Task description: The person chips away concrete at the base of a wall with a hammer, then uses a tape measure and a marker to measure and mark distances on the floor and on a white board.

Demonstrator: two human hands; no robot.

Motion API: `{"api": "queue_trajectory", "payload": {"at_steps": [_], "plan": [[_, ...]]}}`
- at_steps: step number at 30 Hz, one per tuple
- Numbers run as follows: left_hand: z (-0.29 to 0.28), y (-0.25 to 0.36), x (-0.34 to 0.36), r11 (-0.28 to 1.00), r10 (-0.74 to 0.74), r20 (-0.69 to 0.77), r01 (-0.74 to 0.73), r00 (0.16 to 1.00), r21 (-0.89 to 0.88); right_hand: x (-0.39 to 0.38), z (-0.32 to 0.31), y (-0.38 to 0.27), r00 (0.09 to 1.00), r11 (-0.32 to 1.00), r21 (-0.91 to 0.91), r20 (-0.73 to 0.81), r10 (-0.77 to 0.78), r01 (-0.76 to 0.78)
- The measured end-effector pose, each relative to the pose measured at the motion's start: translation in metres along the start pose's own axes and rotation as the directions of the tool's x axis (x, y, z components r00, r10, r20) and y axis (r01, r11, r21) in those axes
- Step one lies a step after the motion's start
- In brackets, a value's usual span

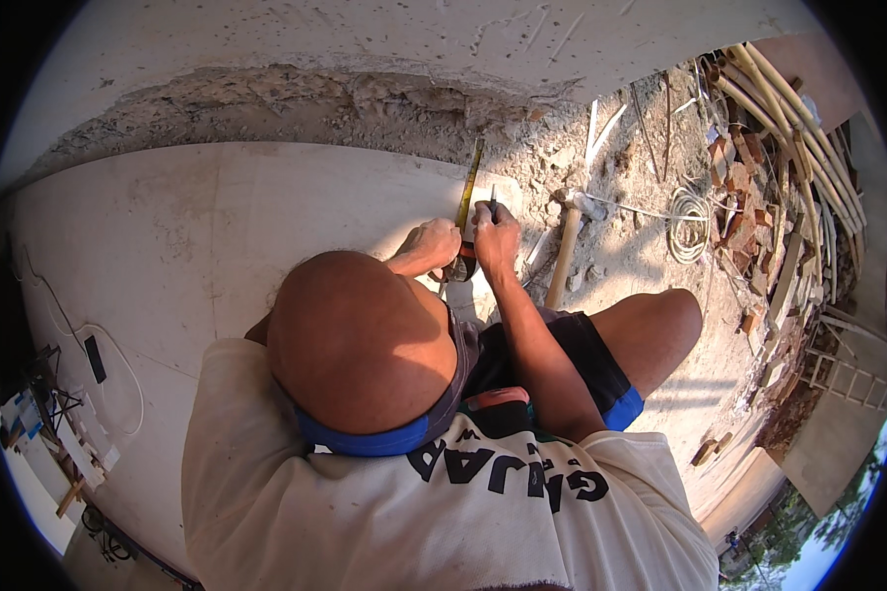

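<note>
My left hand (432,246) is closed around an orange-and-black tape measure (462,262). From its case the yellow blade (470,187) runs away from me, over the edge of a large pale sheet (296,202) and up to the rubble beyond it. Just right of the blade, my right hand (498,236) pinches a thin pen-like marker (494,194), its end sticking up past the fingers. Both hands are close together near the sheet's right end. My fingers partly hide the tape case.
A hammer with a wooden handle (564,258) lies right of my hands. Beyond it are a coil of pale cable (689,225), broken bricks (734,167) and bundled poles (803,123). A wall (365,44) with a broken lower edge rises ahead. A cable (133,369) lies far left.
</note>
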State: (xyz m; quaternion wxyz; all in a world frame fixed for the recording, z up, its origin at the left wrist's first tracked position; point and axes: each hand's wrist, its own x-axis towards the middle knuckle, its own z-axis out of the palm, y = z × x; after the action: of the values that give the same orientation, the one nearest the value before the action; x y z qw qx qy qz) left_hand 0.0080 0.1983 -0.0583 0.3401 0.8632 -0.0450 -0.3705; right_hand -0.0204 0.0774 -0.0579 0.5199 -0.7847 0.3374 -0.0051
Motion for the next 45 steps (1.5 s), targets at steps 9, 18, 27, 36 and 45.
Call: {"api": "queue_trajectory", "payload": {"at_steps": [9, 18, 27, 36, 45], "plan": [[0.004, -0.009, 0.01, 1.0, -0.014, 0.031, 0.014, 0.999, 0.007, -0.003, -0.004, -0.012, 0.992, 0.996, -0.001, 0.081, 0.093, -0.093], [0.008, -0.015, 0.017, 1.0, -0.009, 0.042, 0.009, 0.999, 0.015, -0.003, -0.004, -0.011, 0.995, 0.997, -0.004, 0.075, 0.072, -0.072], [0.007, -0.014, 0.015, 1.0, -0.012, 0.043, 0.012, 0.999, -0.009, -0.004, -0.003, -0.008, 0.996, 0.998, -0.002, 0.051, 0.068, -0.068], [0.002, -0.01, 0.012, 1.0, 0.012, 0.043, -0.011, 0.999, -0.019, -0.005, -0.004, -0.011, 0.997, 0.998, -0.01, 0.054, 0.055, -0.054], [0.001, -0.007, 0.01, 1.0, -0.014, 0.051, 0.014, 0.999, -0.007, -0.004, -0.003, -0.007, 0.996, 0.998, -0.019, 0.056, 0.067, -0.066]]}}
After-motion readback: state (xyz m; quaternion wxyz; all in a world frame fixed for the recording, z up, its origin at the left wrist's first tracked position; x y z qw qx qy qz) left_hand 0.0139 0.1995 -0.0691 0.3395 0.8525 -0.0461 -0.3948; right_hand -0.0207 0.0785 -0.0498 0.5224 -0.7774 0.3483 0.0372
